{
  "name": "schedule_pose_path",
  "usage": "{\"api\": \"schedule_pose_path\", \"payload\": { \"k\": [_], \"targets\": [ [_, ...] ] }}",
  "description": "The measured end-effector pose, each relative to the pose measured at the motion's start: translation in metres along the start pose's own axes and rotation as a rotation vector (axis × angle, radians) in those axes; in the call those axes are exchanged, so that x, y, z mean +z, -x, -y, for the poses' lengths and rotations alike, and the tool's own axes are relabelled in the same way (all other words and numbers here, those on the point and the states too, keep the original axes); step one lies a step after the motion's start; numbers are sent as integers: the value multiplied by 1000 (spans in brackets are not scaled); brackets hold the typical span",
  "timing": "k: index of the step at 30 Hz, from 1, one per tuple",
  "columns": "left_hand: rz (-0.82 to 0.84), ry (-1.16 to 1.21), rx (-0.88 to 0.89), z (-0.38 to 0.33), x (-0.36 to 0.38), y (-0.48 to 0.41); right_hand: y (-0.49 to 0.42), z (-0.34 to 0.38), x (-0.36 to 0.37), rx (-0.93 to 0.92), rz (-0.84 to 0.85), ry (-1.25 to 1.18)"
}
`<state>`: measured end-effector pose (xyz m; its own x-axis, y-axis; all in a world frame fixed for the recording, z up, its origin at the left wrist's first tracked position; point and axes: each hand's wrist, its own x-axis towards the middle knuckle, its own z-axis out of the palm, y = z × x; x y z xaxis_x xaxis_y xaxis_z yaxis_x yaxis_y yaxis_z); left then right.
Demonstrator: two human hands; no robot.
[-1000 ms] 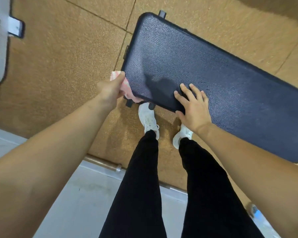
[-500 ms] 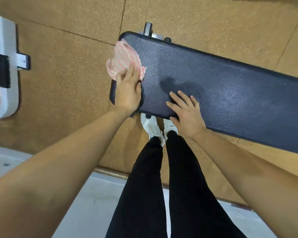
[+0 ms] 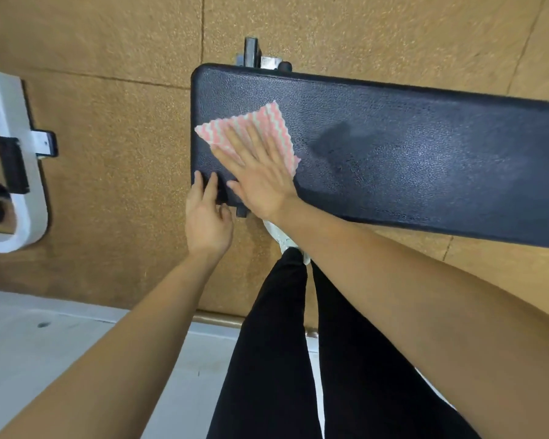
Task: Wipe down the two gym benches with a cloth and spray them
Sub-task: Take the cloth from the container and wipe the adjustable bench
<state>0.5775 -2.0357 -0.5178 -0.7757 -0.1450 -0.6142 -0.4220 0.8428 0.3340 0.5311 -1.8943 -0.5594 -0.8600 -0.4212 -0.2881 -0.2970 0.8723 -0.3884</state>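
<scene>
Right hand (image 3: 260,177) is pressing the pink cloth (image 3: 262,120) flat, fingers straight for full contact, at the nine-o'clock end of the bench (image 3: 425,160). Left hand (image 3: 208,220), fingers relaxed, is steadying the seven-o'clock corner.

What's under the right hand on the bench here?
A pink-and-white striped cloth, spread flat on the black bench pad. The right hand presses on it with straight fingers, covering the cloth's near part; the pad beneath the cloth is hidden.
</scene>
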Motion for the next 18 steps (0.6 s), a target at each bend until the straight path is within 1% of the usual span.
{"api": "schedule_pose_path", "payload": {
  "k": [2, 4, 6, 8, 13, 14, 16, 18],
  "targets": [
    [100, -41, 15, 6, 0, 0, -16, -8, 5, 26, 40, 88],
    [136, -55, 10, 4, 2, -1, -15, -25, 10, 18, 46, 143],
    [158, -47, -22, -1, 4, -2, 1, -40, 12, 68, 28, 121],
    [172, -48, -48, -5, 4, -3, 24, -54, 12, 213, 14, 118],
    [229, -66, -76, -14, -3, -5, 91, -105, 8, 672, 33, 33],
    [244, -57, -85, -15, -5, -5, 104, -114, 6, 752, 18, -16],
    [271, -21, -94, -13, -9, -7, 119, -123, 5, 882, -65, -102],
    [292, 47, -109, -9, -13, -10, 116, -121, 9, 965, -151, -131]
  ]
}}
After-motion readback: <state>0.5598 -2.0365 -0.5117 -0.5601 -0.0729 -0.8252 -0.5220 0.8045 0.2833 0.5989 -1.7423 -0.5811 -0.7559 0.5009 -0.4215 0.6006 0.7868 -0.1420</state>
